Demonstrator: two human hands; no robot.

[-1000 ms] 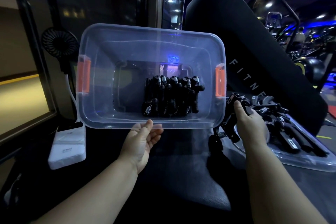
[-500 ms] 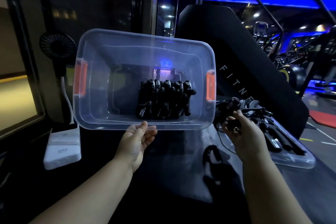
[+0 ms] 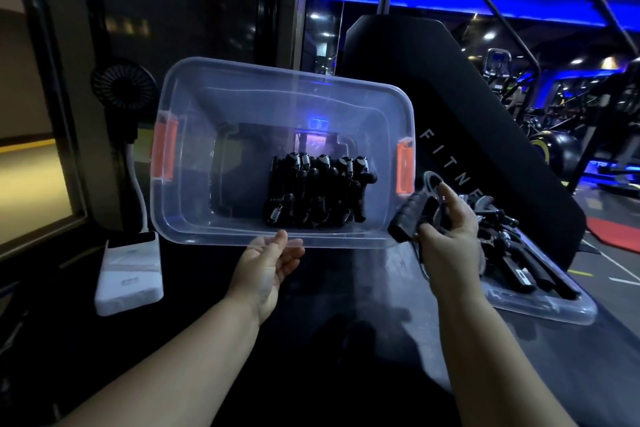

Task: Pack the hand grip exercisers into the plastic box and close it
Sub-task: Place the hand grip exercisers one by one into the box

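A clear plastic box with orange side latches stands open on the dark surface. Several black hand grip exercisers lie packed in a row at its right half. My left hand rests with straight fingers against the box's near rim, palm up. Just right of the box's near right corner, my right hand grips a black hand grip exerciser, lifted off the pile. More black exercisers lie heaped on the clear lid at the right.
A white power bank lies left of the box with a small black fan standing behind it. A large black padded gym machine rises behind the box and lid. Gym floor and equipment show far right.
My right hand has closed on one exerciser, lifted it off the pile on the lid and brought it left toward the box's corner. My left hand stays at the near rim.
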